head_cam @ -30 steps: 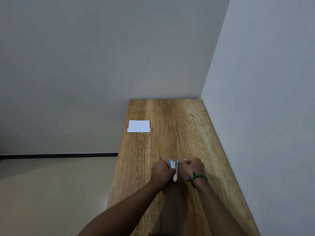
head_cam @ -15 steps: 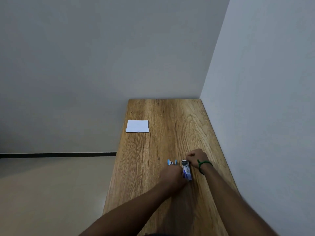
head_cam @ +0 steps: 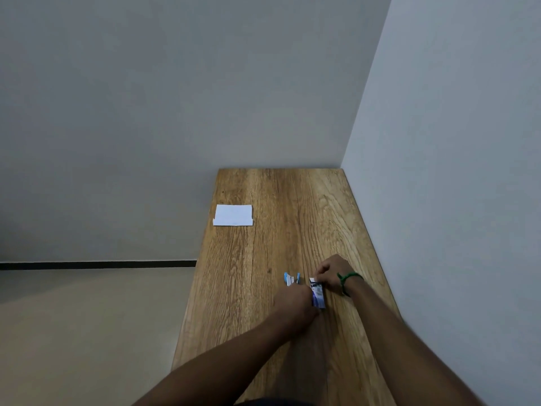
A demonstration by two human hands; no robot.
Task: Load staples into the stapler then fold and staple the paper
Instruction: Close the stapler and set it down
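Staple-loading stage, with folding and stapling yet to come. On the long oak-grain wooden table [head_cam: 257, 361], close in at 12 o'clock from the wearer, a small blue, white and black cardboard staple box [head_cam: 319, 297], lying flat and pinched at its 12 o'clock end by the curled fingertips of the right hand [head_cam: 332, 271], green cord wristband [head_cam: 349, 278] at the wrist. At the box's 9 o'clock side, the left hand [head_cam: 294, 303], knuckles up and fingers curled under; impossible to tell whether gripping the box, the stapler or nothing. Poking out past that hand toward 12 o'clock, the nose of a little blue-and-white stapler [head_cam: 292, 279], too small to judge open or closed. Far off at 11 o'clock, by the table's left edge, the white rectangular sheet of paper [head_cam: 233, 215], untouched. Next, by the look of it: opening the box's end and drawing out a strip of staples, a fine two-finger job needing the carton held steady. Compared with a second ago: no more huddling of both hands around the stapler; right hand gone out toward 2 o'clock, box now in plain view. Hardly any change over the last half second.
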